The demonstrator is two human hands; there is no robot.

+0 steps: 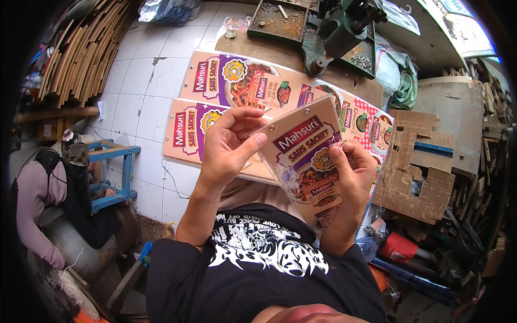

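Note:
A long printed display card [302,167], glossy and with small metal eyelets near its upper edge, is held tilted in front of my chest. My left hand [231,142] is at its upper left corner, thumb and curled fingers closed about the edge. My right hand [353,169] grips the right edge, its thumb and index finger pinched together; whether a small piece is between them I cannot make out. Beyond my hands, a similar printed card [215,81] lies across the work surface. Another card [183,129] lies nearer, partly hidden behind my left hand.
A green metal hand press [336,40] stands at the back, with parts trays [277,21] beside it. Worn brown boards [417,167] lie at right. At left are a blue stool frame [126,169] and stacked board strips [86,54]. Plastic bags [398,75] hang at back right.

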